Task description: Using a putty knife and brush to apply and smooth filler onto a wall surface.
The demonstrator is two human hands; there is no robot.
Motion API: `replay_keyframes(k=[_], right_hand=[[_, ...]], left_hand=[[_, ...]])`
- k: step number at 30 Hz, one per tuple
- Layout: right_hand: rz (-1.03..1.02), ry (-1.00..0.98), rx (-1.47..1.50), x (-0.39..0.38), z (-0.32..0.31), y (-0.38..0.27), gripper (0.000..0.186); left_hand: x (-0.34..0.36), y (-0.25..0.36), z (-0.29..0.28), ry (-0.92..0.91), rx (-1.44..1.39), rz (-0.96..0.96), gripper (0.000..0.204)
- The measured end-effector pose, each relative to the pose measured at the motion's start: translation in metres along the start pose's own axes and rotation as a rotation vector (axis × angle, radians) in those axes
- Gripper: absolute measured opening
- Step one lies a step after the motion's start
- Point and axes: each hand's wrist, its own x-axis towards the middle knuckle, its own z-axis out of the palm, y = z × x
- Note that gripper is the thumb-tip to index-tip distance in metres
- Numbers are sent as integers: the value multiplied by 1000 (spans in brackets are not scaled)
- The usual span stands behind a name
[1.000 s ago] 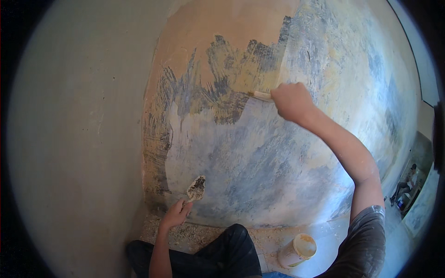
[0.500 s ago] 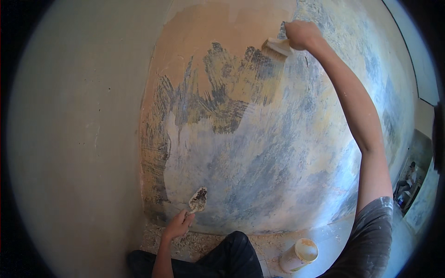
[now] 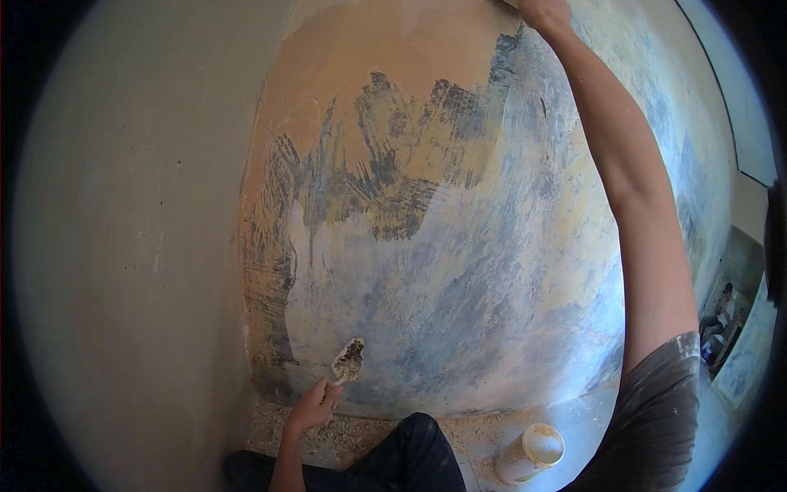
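At the top edge, my right hand (image 3: pixel 543 15) grips a pale brush (image 3: pixel 507 6), mostly out of view, against the upper part of a curving wall (image 3: pixel 443 287) mottled in grey-blue, ochre and white, with a smooth tan patch (image 3: pixel 361 41) at the top. Low on the left, my left hand (image 3: pixel 316 403) is closed on the handle of a small trowel (image 3: pixel 348 361), whose blade carries pale, crusted material with a dark middle and is held in front of the lower wall.
A plain grey wall (image 3: pixel 139 246) stands to the left. Crumbs (image 3: pixel 336 439) litter the floor by my dark-trousered legs (image 3: pixel 402 459). A white bucket (image 3: pixel 531 449) stands beside them. A small seated person (image 3: pixel 721 316) appears at the far right, near another mottled panel (image 3: pixel 742 353).
My right hand has moved steadily upward with the brush, from mid-wall to the top edge. My left hand and the trowel sit lower in the picture than before.
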Motion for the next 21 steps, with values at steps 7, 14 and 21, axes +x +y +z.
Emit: replay_keyframes(k=[7, 14, 21], right_hand=[[-55, -2, 15, -19, -9, -2, 23], [-262, -233, 211, -196, -92, -82, 32], [-506, -403, 345, -306, -130, -123, 9]], left_hand=[[-4, 11, -1, 1, 18, 0, 41], [-7, 8, -3, 28, -28, 59, 42], [-14, 13, -7, 71, -80, 73, 37]])
